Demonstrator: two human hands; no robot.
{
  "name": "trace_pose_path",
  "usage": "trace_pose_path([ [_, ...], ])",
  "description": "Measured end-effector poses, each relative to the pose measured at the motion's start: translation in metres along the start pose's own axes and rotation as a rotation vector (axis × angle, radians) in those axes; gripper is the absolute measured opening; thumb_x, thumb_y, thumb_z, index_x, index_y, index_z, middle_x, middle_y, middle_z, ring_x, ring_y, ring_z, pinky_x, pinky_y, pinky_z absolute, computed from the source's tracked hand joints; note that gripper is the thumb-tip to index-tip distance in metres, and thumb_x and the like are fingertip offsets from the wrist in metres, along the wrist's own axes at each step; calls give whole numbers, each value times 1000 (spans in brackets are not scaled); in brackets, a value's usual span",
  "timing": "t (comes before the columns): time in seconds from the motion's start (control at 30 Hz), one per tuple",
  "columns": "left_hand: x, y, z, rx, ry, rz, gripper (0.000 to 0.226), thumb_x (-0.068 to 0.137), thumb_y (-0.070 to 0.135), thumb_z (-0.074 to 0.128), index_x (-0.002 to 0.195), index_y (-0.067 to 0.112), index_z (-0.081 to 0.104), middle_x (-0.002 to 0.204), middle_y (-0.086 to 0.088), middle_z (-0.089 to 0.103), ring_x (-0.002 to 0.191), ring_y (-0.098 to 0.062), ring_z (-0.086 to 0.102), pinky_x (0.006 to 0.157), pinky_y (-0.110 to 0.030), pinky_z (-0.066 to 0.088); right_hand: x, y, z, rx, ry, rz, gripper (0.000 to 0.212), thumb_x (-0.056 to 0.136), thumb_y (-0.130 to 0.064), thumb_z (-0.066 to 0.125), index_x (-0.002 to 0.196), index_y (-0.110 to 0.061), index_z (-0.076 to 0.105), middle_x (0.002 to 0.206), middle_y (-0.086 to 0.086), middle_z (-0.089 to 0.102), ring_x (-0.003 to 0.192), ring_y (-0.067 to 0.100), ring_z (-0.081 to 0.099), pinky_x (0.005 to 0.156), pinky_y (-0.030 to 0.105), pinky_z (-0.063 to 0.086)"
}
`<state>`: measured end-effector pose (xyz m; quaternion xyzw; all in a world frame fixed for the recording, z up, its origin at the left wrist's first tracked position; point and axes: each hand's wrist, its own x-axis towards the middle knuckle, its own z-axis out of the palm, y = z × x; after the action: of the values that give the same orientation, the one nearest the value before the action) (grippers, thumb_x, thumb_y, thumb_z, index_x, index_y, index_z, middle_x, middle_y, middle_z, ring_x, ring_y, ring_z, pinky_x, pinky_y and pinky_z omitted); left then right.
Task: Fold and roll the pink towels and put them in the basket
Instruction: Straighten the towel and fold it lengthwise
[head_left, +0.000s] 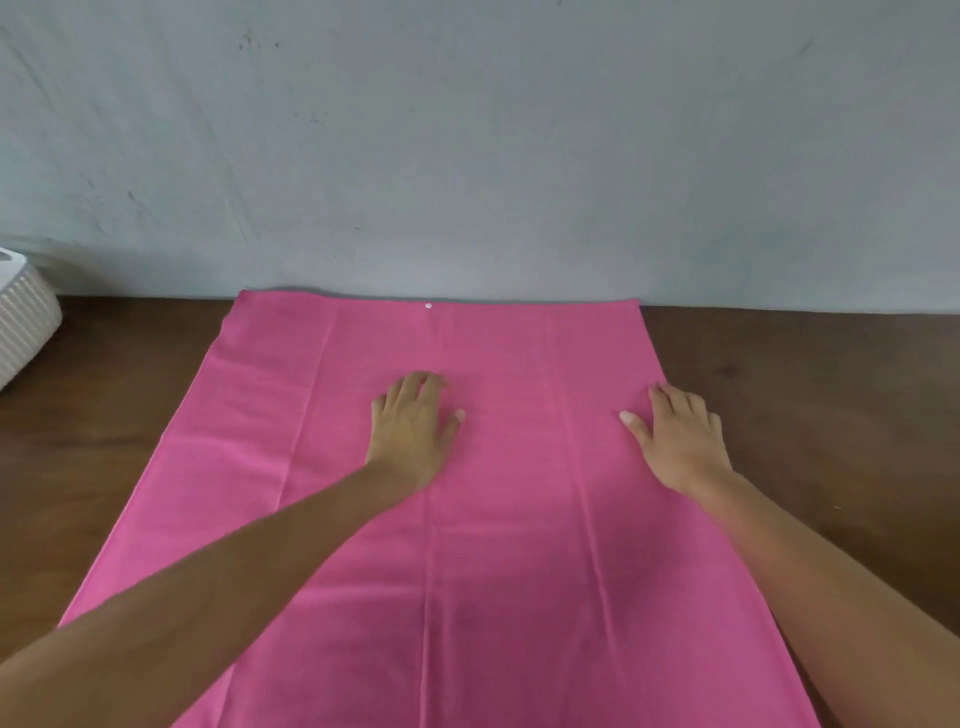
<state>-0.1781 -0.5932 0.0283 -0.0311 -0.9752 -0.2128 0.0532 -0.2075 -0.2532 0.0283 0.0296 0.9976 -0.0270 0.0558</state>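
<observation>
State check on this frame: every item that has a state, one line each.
pink towel: unfolded, spread flat on the table, lengthwise creases showing.
left hand: open, palm down on the towel's middle.
right hand: open, palm down at the towel's right edge.
basket: on the table at far left, mostly cut off by the frame; contents not visible.

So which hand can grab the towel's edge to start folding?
Probably the right hand: it rests flat at the right edge of the pink towel, while the left hand lies flat near the middle, away from either side edge.
</observation>
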Motion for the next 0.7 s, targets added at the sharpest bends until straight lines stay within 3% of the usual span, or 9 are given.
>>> trace_pose_path([
  [0.1,-19,35,22,80,-135,201,76,93,64,20,152,21,40,160,-6,33,149,-29,26,117,-46,26,-33,6,4,8,0,5,80,99,-65,19,158,-11,23,165,3,21,148,25,20,119,45,23],
  [0.23,-34,58,46,173,-255,269,83,91,72,1,162,31,13,170,0,3,157,-22,-3,125,-44,5,-74,14,7,17,-7,-7,88,93,-69,9,159,-11,23,165,2,23,149,22,20,120,43,23],
  [0.43,-37,58,50,226,-220,265,78,94,71,2,162,33,13,170,1,3,157,-21,-1,127,-45,5,-136,34,17,43,-54,-16,111,77,-82,-22,162,-18,9,168,-5,9,154,18,5,125,41,12],
  [0.7,-38,60,49,215,-192,268,70,100,66,18,161,31,20,170,0,10,157,-22,5,127,-45,8,-228,68,35,19,-52,-31,91,89,-79,-10,161,-24,-11,168,-10,-13,155,13,-11,126,35,-1],
])
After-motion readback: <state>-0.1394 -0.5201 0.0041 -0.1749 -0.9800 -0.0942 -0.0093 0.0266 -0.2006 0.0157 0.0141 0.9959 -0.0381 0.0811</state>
